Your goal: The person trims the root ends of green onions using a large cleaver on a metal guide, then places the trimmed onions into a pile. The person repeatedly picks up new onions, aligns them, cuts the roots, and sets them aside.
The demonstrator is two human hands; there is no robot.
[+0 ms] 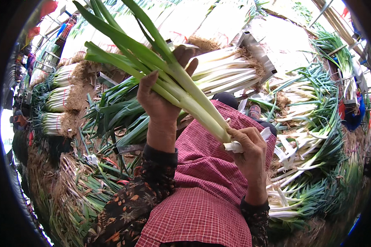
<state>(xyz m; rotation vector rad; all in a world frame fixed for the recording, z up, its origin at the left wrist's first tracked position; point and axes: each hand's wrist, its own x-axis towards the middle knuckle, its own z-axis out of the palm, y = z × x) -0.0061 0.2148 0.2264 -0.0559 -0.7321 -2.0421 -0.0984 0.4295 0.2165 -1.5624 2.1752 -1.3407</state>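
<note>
Large green onions (185,85) stretch diagonally across the middle of the head view, their green leaves at the upper left and pale stem ends at the lower right. My left hand (160,102) holds them around the green part, with the thumb in front and the fingers behind. At the pale lower end, my right hand (248,145) grips the stem base with thumb and fingers. A strip of white outer skin (265,133) shows beside the right fingers. Below the stems lies a red checked apron (204,166) over my lap.
Ahead, trimmed green onions (225,69) lie in a metal frame (259,57), roots to the right. Loose green onions (299,166) are heaped at right. Tied bundles (60,98) are stacked at left. Leaf and root scraps (80,185) cover the ground at lower left.
</note>
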